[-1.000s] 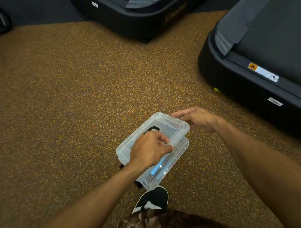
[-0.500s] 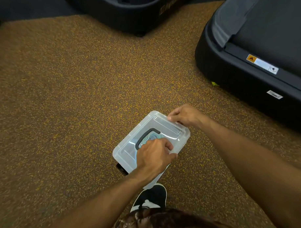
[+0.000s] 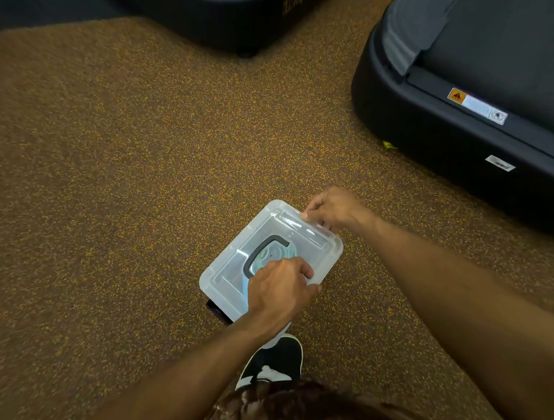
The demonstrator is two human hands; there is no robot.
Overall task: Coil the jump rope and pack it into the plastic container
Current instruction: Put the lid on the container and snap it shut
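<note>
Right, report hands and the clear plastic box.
Left hand grips clear plastic lid at near edge; right hand pinches its far corner. Pale coiled rope visible inside, lid on. Nothing blocking.

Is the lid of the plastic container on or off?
On. The lid covers the plastic container squarely; the left hand and the right hand grip its edges. Whether it is latched, I cannot tell.
</note>
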